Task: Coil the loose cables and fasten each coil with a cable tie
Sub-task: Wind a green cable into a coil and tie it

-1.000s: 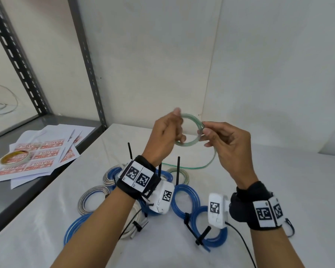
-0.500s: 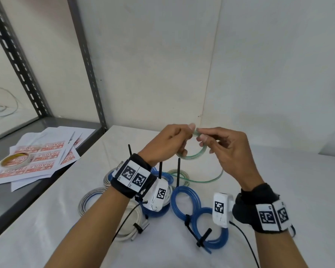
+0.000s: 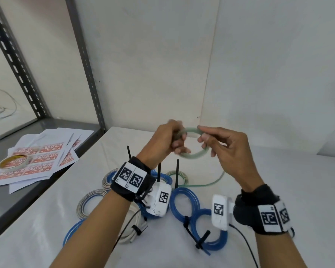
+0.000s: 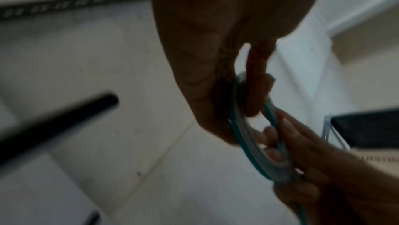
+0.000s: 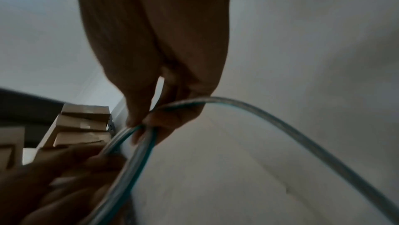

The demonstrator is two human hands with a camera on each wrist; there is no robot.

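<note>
A pale green cable coil (image 3: 196, 154) is held up above the white table (image 3: 278, 190). My left hand (image 3: 171, 141) grips the coil's left side, fingers curled round the turns (image 4: 248, 136). My right hand (image 3: 205, 136) pinches the cable at the coil's top right (image 5: 138, 128). The cable's loose tail (image 3: 207, 182) hangs down to the table and trails left; in the right wrist view this tail (image 5: 280, 123) arcs away to the right. Several finished coils lie below my wrists: blue coils (image 3: 184, 202) with black cable ties (image 3: 193, 235), grey-white coils (image 3: 89, 202).
Left of the table is a grey metal shelf (image 3: 17, 213) with "FRAGILE" label sheets (image 3: 37, 161) and a roll of tape (image 3: 14, 161). Slotted rack posts (image 3: 85, 60) stand at the back left. A white wall is close behind.
Both hands lifted a little with the coil, and my right hand carried the cable over the top of the loop, adding to the turn. The loose tail on the table has shortened.
</note>
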